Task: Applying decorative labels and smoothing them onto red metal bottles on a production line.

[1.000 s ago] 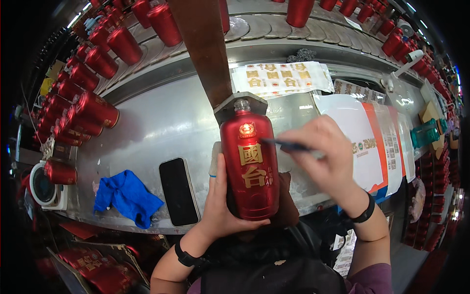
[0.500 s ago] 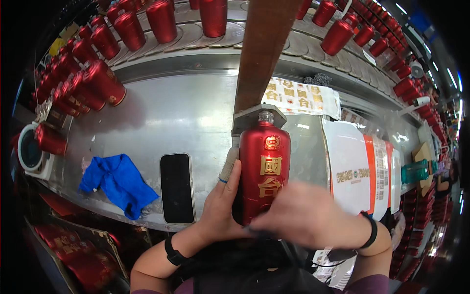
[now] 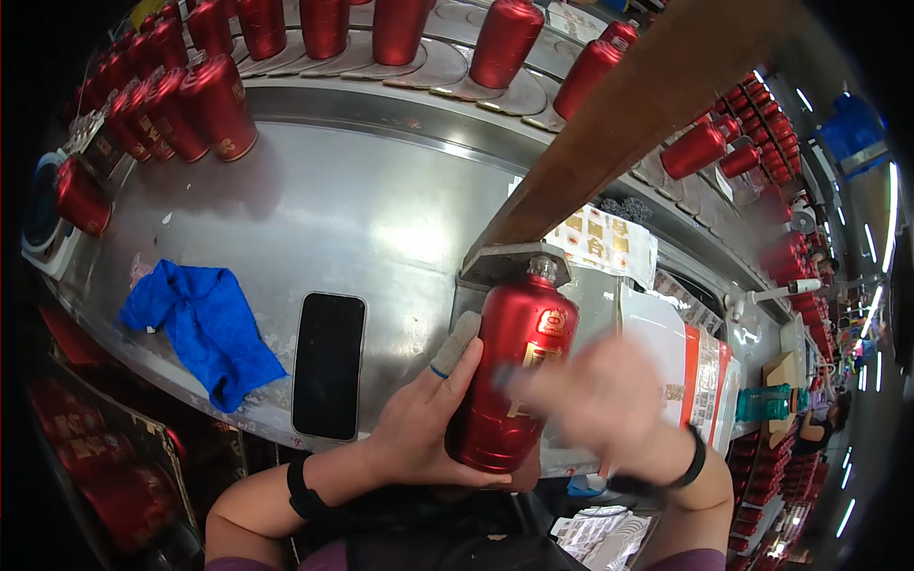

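A glossy red bottle (image 3: 497, 428) with raised gold characters and a clear glass neck leans in front of me, its neck against a metal plate. My left hand (image 3: 416, 419) grips it along the left side and under the base; one finger wears a grey cloth finger sleeve (image 3: 455, 344) with a blue band at its lower edge. Over the bottle's front is my right hand (image 3: 609, 395), closed and smeared by motion. A small dark bluish-grey thing (image 3: 505, 378) shows at its fingertips, too blurred to name. The right hand hides part of the gold characters.
Left of the bottle lie a black phone (image 3: 328, 366) and a blue cloth (image 3: 205, 328). A brown post (image 3: 619, 124) rises behind the bottle. Red bottles ride a curved slat conveyor (image 3: 381, 62) beyond. Printed sheets (image 3: 657, 333) lie on the right, near a teal container (image 3: 762, 403).
My view has shifted and tilted. The bottle now leans to the right, its base lifted into view by my left hand. My right hand has moved from the lower part to the bottle's middle.
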A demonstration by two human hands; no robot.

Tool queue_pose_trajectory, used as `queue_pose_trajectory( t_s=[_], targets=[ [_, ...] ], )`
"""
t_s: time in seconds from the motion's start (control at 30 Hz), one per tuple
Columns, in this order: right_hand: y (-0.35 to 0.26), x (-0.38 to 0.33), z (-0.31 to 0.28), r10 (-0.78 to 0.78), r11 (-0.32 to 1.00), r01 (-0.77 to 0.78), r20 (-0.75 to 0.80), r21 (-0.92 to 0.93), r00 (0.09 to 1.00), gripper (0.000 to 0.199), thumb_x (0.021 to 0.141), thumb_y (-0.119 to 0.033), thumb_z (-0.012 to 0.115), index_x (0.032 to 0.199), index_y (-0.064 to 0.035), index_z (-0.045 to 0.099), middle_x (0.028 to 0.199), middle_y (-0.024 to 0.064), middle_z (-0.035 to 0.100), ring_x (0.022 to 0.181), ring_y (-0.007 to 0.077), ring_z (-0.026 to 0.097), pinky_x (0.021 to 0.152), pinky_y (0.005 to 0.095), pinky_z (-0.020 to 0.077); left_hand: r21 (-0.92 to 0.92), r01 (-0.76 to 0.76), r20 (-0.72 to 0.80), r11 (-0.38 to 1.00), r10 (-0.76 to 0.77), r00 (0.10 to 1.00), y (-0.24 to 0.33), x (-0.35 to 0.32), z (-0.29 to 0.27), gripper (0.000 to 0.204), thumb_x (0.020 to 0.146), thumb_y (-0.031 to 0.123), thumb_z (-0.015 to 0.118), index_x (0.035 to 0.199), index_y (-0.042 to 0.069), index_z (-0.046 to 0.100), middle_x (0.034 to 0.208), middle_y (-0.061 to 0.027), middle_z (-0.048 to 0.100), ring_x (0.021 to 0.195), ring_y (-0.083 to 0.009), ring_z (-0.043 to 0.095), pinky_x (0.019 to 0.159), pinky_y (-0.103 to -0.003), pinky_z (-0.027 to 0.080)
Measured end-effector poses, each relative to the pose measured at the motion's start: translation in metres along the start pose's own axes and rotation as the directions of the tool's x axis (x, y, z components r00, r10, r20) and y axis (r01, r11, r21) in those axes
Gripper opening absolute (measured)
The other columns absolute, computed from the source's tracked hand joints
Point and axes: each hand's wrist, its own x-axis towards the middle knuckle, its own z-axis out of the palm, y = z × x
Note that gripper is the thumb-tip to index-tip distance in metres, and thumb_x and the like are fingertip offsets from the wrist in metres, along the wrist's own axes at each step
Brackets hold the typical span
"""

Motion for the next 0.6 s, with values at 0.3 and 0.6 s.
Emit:
queue_pose_trajectory(
  t_s=[0.3,0.6],
  targets=[
    [0.013,0.013,0.007,0.143,0.985,-0.142,-0.002,0.098,0.99,0.032,0.069,-0.014,0.072,0.1,-0.0123,0.074,0.069,0.0008,0.051,0.069,0.0145,0.056,0.064,0.0289,0.0484,-0.017,-0.015,-0.032,1.0,0.015,0.999,-0.006,0.005,-0.004,0.13,0.059,0.05,0.091,0.154,-0.004,0.019,0.156,-0.031,0.025,0.139,-0.0442,0.039,0.107,-0.042,0.044],
    [0.04,0.009,-0.017,0.197,0.978,-0.197,0.003,-0.069,0.98,0.038,0.069,-0.011,0.071,0.107,-0.0127,0.072,0.076,0.0017,0.056,0.073,0.0215,0.055,0.064,0.0355,0.0476,-0.001,-0.014,-0.035,1.0,0.014,0.999,-0.008,0.009,0.002,0.131,0.059,0.051,0.091,0.154,-0.004,0.019,0.156,-0.0317,0.024,0.138,-0.0441,0.04,0.107,-0.042,0.044]
  ],
)
